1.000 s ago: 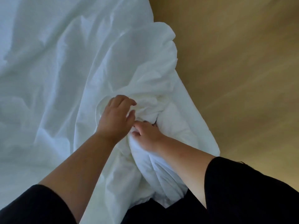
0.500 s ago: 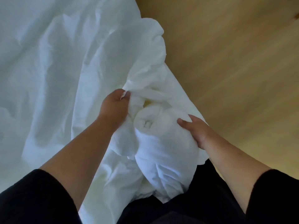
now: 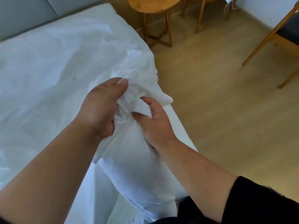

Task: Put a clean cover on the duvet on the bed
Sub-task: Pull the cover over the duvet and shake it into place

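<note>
At the right-hand edge of the bed [image 3: 48, 65], near its front corner, both hands hold one bunched corner of white bedding lifted off the mattress. The left hand [image 3: 100, 109] has its fingers [image 3: 120, 84] curled over the top of the bunch, gripping the cover [image 3: 142, 88], whose gathered cloth spills past the bed's edge toward the floor [image 3: 218, 110]. The right hand [image 3: 155, 123], touching the same bunch from the right, pinches a small fold of cloth between thumb and curled fingers, while the stuffed corner of the duvet [image 3: 134, 167] hangs below both wrists against the person's dark clothing. The rest of the white bedding lies rumpled across the bed to its far edge by a grey headboard [image 3: 24, 15]. Open wood floor runs along the bed's right side; a round wooden side table [image 3: 155, 4] stands just beside the far corner, and a wooden chair [image 3: 278, 34] sits well apart at the right.
</note>
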`<action>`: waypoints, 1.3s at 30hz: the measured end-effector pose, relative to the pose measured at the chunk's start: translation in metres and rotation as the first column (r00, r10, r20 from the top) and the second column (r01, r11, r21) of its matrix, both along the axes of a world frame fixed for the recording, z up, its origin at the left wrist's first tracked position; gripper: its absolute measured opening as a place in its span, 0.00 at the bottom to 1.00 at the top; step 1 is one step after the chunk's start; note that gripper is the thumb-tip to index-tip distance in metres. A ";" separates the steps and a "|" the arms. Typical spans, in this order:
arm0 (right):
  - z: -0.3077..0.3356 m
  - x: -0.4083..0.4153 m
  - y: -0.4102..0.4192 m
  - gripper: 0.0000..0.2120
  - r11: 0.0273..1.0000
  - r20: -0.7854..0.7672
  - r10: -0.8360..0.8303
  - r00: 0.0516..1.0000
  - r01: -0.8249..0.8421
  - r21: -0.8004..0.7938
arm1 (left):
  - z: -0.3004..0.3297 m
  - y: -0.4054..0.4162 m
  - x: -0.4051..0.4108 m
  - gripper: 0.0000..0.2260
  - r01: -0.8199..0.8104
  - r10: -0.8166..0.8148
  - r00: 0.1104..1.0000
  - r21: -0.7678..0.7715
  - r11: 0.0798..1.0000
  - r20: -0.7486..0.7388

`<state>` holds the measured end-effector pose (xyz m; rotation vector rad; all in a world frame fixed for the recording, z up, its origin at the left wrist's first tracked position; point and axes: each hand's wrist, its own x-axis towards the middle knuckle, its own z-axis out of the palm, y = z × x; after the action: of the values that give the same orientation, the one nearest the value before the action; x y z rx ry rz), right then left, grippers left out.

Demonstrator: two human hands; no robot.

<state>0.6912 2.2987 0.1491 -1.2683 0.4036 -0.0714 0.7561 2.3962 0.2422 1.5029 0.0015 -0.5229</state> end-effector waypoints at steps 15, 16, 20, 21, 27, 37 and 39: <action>0.039 -0.036 0.067 0.14 0.792 -0.249 0.533 0.809 -0.580 -0.191 | -0.001 0.114 -0.060 0.12 0.100 -0.189 0.960 0.378 0.920 0.206; 0.033 -0.033 0.069 0.17 0.818 -0.256 0.485 0.836 -0.538 -0.204 | -0.003 0.114 -0.056 0.12 0.053 -0.100 0.980 0.260 0.964 0.169; 0.025 -0.020 0.076 0.34 0.885 -0.234 0.236 0.943 -0.308 -0.348 | 0.003 0.120 -0.038 0.13 -0.054 0.051 0.996 0.048 0.997 0.068; 0.024 -0.016 0.074 0.36 0.916 -0.217 0.178 0.960 -0.242 -0.320 | 0.002 0.122 -0.037 0.13 -0.026 0.021 0.996 0.064 0.998 0.081; 0.018 -0.016 0.052 0.49 0.719 -0.217 0.113 0.970 -0.231 -0.656 | -0.013 0.140 -0.044 0.12 0.317 -0.347 0.933 0.242 0.917 0.095; -0.001 -0.039 0.022 0.05 0.652 -0.091 -0.057 0.994 -0.032 -0.758 | -0.065 0.128 -0.015 0.23 0.294 -0.532 0.837 0.714 0.635 0.129; 0.002 -0.053 0.019 0.02 0.695 0.055 -0.114 0.992 0.120 -0.709 | -0.083 0.123 -0.007 0.39 0.313 -0.476 0.879 0.710 0.631 0.035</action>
<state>0.6379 2.3174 0.1516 -2.0176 0.4704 -0.3747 0.7494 2.5190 0.1589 2.3280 -0.3620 -0.7597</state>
